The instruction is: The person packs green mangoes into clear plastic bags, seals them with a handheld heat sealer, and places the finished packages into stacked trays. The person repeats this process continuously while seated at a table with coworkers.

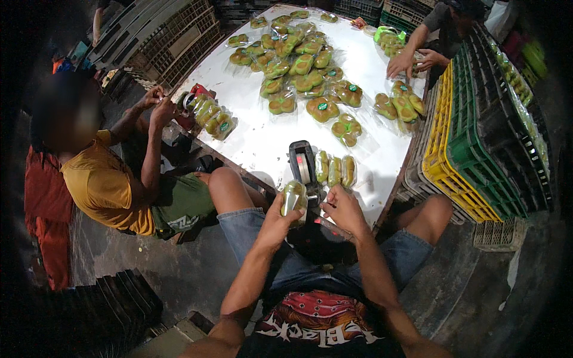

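Note:
My left hand is wrapped around a clear-wrapped pack of green produce, held upright just above the table's near edge. My right hand is to the right of it, fingers pinched together; whatever sits between them is too small to make out. Between and beyond both hands stands a black tape dispenser with a roll in it. Close behind my right hand, several slim wrapped packs lie side by side on the white table.
A large heap of wrapped green-brown produce covers the table's far half. Yellow, green and black crates rise at the right edge. A seated person in a yellow shirt works at left by another dispenser; another person's hands reach in at far right.

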Demonstrator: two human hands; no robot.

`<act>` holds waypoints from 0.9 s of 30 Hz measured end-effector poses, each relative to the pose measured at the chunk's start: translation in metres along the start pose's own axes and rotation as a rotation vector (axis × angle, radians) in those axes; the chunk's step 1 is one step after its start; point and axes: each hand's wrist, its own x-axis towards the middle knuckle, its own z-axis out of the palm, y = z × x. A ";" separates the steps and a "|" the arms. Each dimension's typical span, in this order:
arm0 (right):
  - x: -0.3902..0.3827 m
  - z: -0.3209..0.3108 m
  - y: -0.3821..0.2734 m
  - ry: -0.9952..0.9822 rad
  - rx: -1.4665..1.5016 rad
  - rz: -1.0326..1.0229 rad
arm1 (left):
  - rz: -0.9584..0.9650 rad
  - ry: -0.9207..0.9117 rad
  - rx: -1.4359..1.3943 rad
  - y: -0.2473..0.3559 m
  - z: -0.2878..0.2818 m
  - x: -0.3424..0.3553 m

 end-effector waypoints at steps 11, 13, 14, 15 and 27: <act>-0.001 -0.038 -0.031 -0.004 -0.228 -0.043 | -0.252 -0.321 -0.145 -0.007 0.012 -0.002; -0.003 -0.032 -0.015 -0.012 -0.020 -0.269 | -0.411 -0.259 -0.395 -0.001 0.009 0.002; -0.006 -0.029 -0.010 -0.002 0.086 -0.374 | -0.497 -0.237 -0.515 0.001 0.010 0.004; -0.008 -0.025 -0.006 -0.097 0.222 -0.268 | -0.445 -0.193 -0.379 0.006 0.013 0.000; 0.041 -0.049 0.080 0.961 -0.129 -0.060 | -0.096 -0.138 -0.206 0.003 0.023 0.023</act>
